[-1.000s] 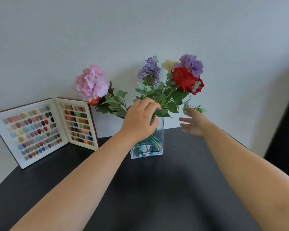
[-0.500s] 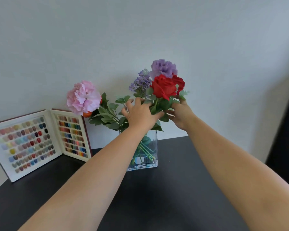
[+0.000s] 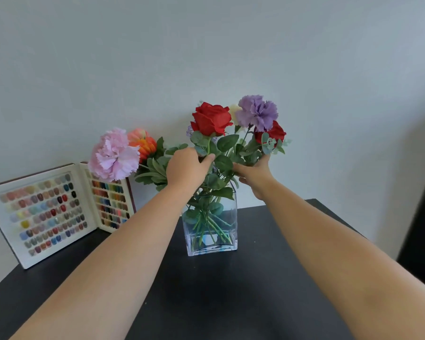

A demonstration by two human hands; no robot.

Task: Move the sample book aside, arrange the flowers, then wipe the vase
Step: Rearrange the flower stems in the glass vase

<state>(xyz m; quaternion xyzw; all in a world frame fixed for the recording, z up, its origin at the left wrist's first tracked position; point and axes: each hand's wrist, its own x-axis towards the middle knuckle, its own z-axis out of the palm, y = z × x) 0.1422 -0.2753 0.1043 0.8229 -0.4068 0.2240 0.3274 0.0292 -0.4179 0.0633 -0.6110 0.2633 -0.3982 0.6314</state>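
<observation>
A clear rectangular glass vase [image 3: 211, 229] stands on the black table [image 3: 219, 303] and holds a bunch of flowers. A red rose [image 3: 211, 119] rises in the middle, with a purple carnation [image 3: 257, 112] and a second red rose [image 3: 271, 132] to its right. A pink carnation [image 3: 112, 155] and an orange flower [image 3: 142, 143] lean out to the left. My left hand [image 3: 185, 168] grips the stems just under the red rose. My right hand [image 3: 254, 170] holds the stems and leaves under the purple carnation. The open sample book [image 3: 57, 212] stands against the wall at the left.
A pale wall rises right behind the table. The table's right edge [image 3: 341, 222] falls off to a dark gap beside the wall. My two forearms cross the table's front half.
Both hands have closed on the stems above the vase. The red rose now stands upright in the middle and the purple carnation has shifted to the right. An orange flower shows behind the pink one.
</observation>
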